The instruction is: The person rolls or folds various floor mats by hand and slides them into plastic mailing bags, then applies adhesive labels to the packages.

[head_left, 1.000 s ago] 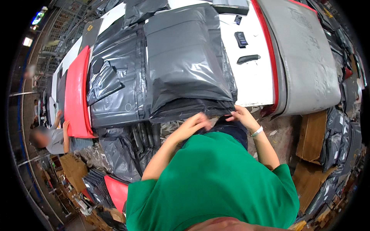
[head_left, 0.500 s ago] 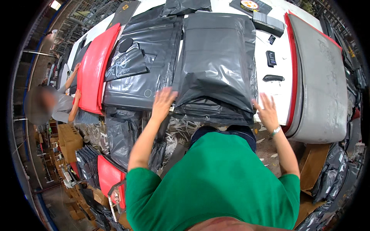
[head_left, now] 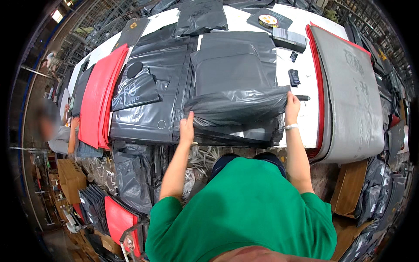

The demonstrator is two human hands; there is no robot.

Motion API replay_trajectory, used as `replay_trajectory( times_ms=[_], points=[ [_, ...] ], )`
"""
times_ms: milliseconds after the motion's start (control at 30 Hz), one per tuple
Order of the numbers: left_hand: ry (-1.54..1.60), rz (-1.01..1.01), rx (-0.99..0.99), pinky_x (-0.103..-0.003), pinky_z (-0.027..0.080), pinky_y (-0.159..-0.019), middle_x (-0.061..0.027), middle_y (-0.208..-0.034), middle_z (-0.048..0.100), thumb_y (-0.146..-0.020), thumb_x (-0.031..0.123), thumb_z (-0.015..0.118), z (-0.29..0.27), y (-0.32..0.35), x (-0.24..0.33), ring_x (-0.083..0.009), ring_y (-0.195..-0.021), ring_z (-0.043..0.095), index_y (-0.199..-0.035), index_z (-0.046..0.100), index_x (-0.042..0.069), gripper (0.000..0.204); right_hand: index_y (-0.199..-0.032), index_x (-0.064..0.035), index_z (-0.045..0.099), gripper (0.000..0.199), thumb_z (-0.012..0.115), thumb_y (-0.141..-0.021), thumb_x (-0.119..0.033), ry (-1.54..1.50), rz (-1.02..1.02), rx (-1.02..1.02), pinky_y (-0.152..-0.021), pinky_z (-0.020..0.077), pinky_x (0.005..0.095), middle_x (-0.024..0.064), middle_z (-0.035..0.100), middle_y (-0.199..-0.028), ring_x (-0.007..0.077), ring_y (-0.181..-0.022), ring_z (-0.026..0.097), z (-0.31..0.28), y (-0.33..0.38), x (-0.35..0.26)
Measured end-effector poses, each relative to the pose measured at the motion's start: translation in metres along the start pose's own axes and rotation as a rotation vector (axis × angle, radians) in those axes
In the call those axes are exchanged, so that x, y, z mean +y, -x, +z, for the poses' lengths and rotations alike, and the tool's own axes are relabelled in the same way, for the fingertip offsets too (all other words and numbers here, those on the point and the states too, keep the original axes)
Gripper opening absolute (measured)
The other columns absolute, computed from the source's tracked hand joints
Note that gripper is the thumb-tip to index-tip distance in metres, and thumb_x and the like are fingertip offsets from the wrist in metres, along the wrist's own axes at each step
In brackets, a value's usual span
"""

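A large black plastic bag (head_left: 238, 105) with a flat, squarish bulk inside lies in front of me on the table. My left hand (head_left: 187, 129) is closed on the near left corner of its loose end, and my right hand (head_left: 292, 105) grips the right corner. Between them the plastic is stretched and lifted in folds. More black sheeting lies beneath it. Just beyond my right hand the black handle (head_left: 302, 98) of a tool shows, partly hidden by the hand.
Left of the bag lie flat black bags (head_left: 144, 120) and a red sheet stack (head_left: 102, 98); a co-worker's hand (head_left: 75, 122) is beside it. On the right are small black packets (head_left: 294, 77), a block of cards (head_left: 289, 40), a tape roll (head_left: 267, 20) and grey sheets (head_left: 351, 96).
My hands, spread open beside the bag before, have closed on its loose end and raised it. The right hand moved inward and up. The view has shifted slightly.
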State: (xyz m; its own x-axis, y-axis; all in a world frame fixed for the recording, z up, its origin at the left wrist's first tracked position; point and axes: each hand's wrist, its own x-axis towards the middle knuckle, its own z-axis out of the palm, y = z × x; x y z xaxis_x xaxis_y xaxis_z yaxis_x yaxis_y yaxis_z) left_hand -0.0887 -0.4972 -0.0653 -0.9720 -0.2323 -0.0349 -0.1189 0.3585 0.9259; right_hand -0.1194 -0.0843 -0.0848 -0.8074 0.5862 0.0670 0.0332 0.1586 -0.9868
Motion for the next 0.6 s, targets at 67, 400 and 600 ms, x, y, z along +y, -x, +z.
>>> replay_trajectory(
  times_ms=[67,400,600],
  points=[
    [0.219,-0.133,0.026,-0.035,0.03,-0.046,-0.0007,-0.053,0.042,-0.088,0.038,0.054,0.034,0.013,-0.035,-0.0133,-0.051,0.037,-0.056,0.049,-0.002,0.051,-0.071,0.0017,0.061,0.042,0.051,-0.087,-0.036,0.59,-0.019,0.04,-0.06,0.0444,0.0376,0.0149,0.062,-0.065,0.0302,-0.062,0.059,0.006,0.012,0.031],
    [-0.257,0.301,0.123,-0.033,0.045,-0.077,-0.0166,-0.101,0.058,-0.081,0.015,0.06,0.009,0.026,0.012,-0.0269,-0.086,0.059,-0.113,0.05,0.004,0.035,-0.09,-0.0047,0.063,0.034,0.057,-0.081,-0.037,0.588,-0.16,-0.235,-0.069,0.0477,0.0368,0.015,0.064,-0.08,0.0305,-0.075,0.061,-0.017,0.029,-0.025],
    [-0.677,-0.058,-0.087,-0.046,0.043,-0.088,-0.0274,-0.128,0.042,-0.074,0.05,0.062,0.092,0.01,0.058,-0.0434,-0.107,0.051,-0.142,0.013,0.014,0.092,-0.133,-0.0075,0.036,0.062,0.055,-0.084,-0.04,0.88,-0.421,-0.276,-0.098,0.0327,0.044,0.0252,0.037,-0.133,0.0392,-0.119,0.039,0.029,0.086,-0.02]
  ],
)
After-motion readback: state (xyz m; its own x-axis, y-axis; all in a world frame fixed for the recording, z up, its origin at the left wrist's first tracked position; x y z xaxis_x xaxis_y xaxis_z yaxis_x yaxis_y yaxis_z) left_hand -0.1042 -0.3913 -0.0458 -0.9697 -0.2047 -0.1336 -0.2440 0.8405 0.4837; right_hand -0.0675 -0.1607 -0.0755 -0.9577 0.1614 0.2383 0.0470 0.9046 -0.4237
